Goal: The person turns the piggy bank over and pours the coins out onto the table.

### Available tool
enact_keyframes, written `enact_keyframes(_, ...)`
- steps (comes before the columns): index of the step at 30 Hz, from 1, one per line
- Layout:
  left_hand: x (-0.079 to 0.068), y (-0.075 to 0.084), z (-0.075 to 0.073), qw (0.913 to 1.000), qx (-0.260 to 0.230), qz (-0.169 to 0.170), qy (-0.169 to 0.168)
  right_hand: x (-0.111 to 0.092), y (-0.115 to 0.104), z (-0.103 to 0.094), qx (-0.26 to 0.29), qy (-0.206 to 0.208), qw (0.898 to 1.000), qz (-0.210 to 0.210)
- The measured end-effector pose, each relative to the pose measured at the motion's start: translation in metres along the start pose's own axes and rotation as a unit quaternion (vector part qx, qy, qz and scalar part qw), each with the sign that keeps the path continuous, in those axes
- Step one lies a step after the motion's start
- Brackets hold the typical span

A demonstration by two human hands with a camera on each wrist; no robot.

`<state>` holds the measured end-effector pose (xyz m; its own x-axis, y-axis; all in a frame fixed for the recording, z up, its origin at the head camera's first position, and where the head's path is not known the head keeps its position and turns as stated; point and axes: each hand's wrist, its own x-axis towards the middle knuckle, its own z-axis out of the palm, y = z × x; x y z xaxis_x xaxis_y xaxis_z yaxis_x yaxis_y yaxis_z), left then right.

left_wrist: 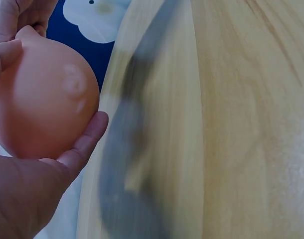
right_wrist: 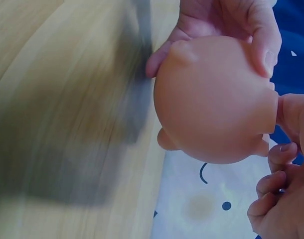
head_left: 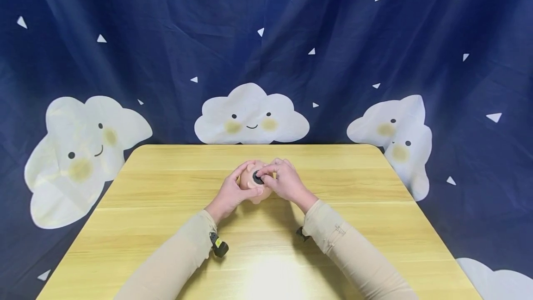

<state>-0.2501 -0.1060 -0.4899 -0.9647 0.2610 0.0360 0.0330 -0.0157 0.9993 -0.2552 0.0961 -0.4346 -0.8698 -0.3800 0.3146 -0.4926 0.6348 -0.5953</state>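
Note:
A round, peach-coloured piggy bank [right_wrist: 212,99] with small stubby feet is held above the table, its underside turned up. My left hand [head_left: 231,194] grips it from the left, thumb on the near side and fingers around the far side. A dark round plug [head_left: 256,179] sits in its base. My right hand [head_left: 287,182] has thumb and index finger pinching at this plug, with the other fingers curled. From the left wrist view the smooth body [left_wrist: 47,94] shows, while the plug is hidden there and in the right wrist view.
The light wooden table [head_left: 166,189] lies under both forearms. A dark blue curtain [head_left: 208,36] with white clouds and triangles hangs behind it. Small dark wrist cameras [head_left: 219,246] are strapped below the sleeves.

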Motion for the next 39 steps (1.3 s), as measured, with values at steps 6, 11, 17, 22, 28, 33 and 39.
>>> enact_keyframes(6, -0.002, -0.002, 0.001, 1.0, 0.001, 0.001, 0.003, -0.001, 0.002, 0.0, 0.001, 0.014, 1.0, 0.004)
enact_keyframes(11, -0.002, -0.005, 0.002, 0.9999, -0.007, -0.004, 0.008, -0.002, 0.004, 0.0, -0.021, 0.025, 0.999, -0.006)
enact_keyframes(17, -0.002, -0.004, 0.004, 1.0, 0.005, -0.002, 0.007, -0.002, 0.006, -0.004, -0.041, 0.013, 0.999, -0.01)
enact_keyframes(22, -0.003, -0.004, 0.007, 0.9999, 0.011, 0.004, 0.005, -0.002, 0.009, -0.004, -0.062, 0.013, 0.998, -0.017)
enact_keyframes(28, -0.002, -0.003, 0.008, 0.9998, 0.018, 0.001, 0.007, -0.002, 0.014, -0.002, -0.063, 0.028, 0.996, -0.048)
enact_keyframes(33, -0.002, -0.003, 0.009, 0.9998, 0.018, -0.002, 0.008, -0.003, 0.017, 0.0, -0.05, 0.046, 0.996, -0.065)
enact_keyframes(39, -0.002, -0.003, 0.01, 0.9998, 0.018, 0.002, 0.005, -0.004, 0.02, 0.001, -0.018, 0.054, 0.996, -0.062)
